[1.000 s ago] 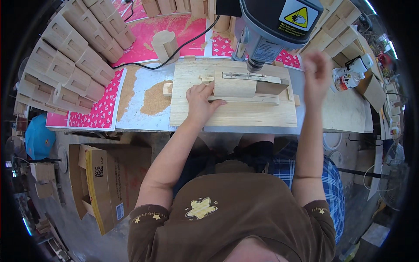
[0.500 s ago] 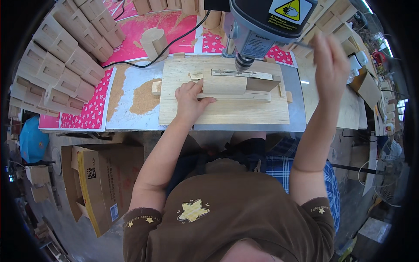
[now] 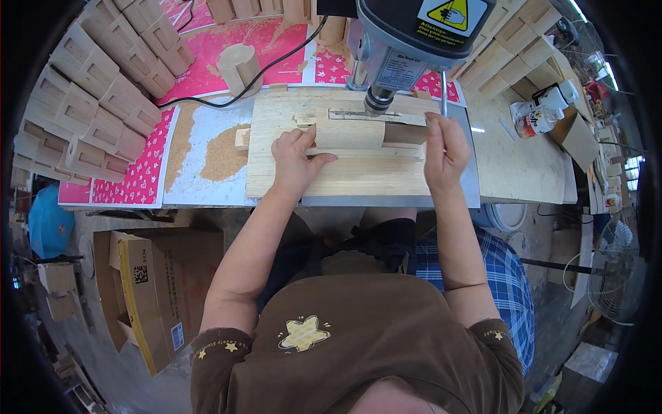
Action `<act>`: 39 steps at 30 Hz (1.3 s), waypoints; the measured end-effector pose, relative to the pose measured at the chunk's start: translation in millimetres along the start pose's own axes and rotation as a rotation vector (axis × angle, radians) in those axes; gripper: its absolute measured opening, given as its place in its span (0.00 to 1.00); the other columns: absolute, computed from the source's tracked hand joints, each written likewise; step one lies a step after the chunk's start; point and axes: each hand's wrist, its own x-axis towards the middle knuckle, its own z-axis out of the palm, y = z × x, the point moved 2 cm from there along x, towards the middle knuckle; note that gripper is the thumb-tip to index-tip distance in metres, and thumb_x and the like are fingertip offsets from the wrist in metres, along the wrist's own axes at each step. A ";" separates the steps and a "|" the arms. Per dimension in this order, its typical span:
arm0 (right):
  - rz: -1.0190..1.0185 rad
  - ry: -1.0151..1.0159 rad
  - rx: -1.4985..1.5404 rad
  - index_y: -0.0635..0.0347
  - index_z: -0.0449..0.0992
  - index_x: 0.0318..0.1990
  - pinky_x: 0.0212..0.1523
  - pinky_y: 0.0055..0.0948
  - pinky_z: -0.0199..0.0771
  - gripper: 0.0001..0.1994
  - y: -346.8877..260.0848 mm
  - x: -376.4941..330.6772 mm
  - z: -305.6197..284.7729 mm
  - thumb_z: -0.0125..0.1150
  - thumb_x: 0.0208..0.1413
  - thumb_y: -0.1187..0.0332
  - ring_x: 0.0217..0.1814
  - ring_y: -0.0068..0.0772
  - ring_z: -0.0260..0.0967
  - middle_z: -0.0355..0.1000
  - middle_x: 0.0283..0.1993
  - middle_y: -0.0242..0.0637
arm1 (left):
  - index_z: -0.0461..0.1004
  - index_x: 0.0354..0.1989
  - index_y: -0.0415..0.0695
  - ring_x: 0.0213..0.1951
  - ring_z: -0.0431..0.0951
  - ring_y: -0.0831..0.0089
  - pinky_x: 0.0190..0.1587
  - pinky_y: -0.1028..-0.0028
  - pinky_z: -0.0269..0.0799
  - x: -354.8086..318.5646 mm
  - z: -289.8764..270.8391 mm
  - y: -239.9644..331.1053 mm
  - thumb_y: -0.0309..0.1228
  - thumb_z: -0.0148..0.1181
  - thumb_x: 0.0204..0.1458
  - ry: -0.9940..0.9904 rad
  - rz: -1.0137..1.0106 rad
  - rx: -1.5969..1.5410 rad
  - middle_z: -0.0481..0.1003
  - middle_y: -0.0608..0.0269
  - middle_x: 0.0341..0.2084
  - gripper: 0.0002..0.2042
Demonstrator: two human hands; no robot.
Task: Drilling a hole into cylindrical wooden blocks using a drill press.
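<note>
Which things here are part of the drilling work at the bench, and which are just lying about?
In use: left hand on the wooden block; right hand by the thin metal rod; drill press; wooden board.

Lying about: stacked wooden blocks; sawdust pile; glue bottle; cardboard box.

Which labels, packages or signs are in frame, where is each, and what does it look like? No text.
Warning label: drill press head, top centre; yellow triangle on black.
Spec plate: drill head front, below it; pale rectangle.
Cardboard box: floor, lower left; brown, square code sticker.
Glue bottle: bench, right; white, red-and-black label.
</note>
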 end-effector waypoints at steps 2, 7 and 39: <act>-0.153 0.105 -0.063 0.65 0.74 0.28 0.24 0.30 0.59 0.05 -11.8 12.5 -17.0 0.54 0.53 0.76 0.21 0.27 0.60 0.63 0.19 0.36 | 0.74 0.47 0.48 0.35 0.68 0.68 0.44 0.65 0.55 -0.4 0.2 0.6 0.41 0.72 0.27 0.000 -0.013 0.009 0.68 0.69 0.23 0.31; -0.094 0.121 -0.092 0.67 0.74 0.29 0.22 0.19 0.51 0.14 -34.1 128.5 -32.2 0.51 0.59 0.63 0.19 0.15 0.52 0.60 0.17 0.27 | 0.74 0.47 0.49 0.37 0.68 0.68 0.47 0.62 0.53 -2.6 5.4 7.5 0.42 0.72 0.28 0.006 0.011 0.084 0.70 0.69 0.26 0.31; 0.003 0.067 -0.080 0.64 0.74 0.38 0.31 0.23 0.63 0.10 -31.5 108.4 -32.3 0.52 0.58 0.67 0.30 0.22 0.65 0.69 0.26 0.35 | 0.75 0.43 0.49 0.38 0.70 0.67 0.50 0.63 0.51 3.0 17.9 24.6 0.42 0.71 0.32 -0.005 0.018 0.036 0.72 0.68 0.26 0.26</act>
